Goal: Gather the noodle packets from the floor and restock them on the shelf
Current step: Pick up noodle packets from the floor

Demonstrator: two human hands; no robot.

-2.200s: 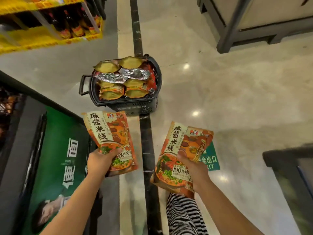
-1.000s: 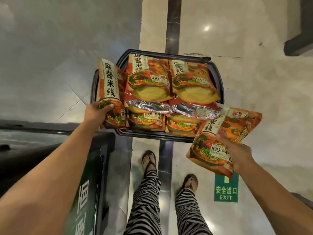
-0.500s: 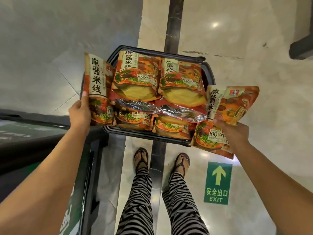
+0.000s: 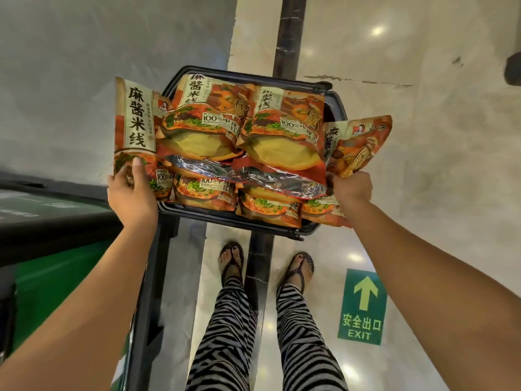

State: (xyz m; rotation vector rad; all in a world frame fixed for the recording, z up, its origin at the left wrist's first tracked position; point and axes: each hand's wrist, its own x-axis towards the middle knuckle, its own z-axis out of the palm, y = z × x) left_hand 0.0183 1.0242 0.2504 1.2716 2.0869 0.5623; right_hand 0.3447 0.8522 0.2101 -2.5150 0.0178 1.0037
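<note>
Orange packets (image 4: 203, 122): two held, perhaps six in basket (image 4: 203, 216).

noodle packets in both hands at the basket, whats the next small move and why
Probably lower both into the basket and let go. The left hand grips the left packet upright at the basket's left edge, and the right hand grips the right packet at its right edge. The basket is heaped with packets, so each likely slots in at its side.
</note>
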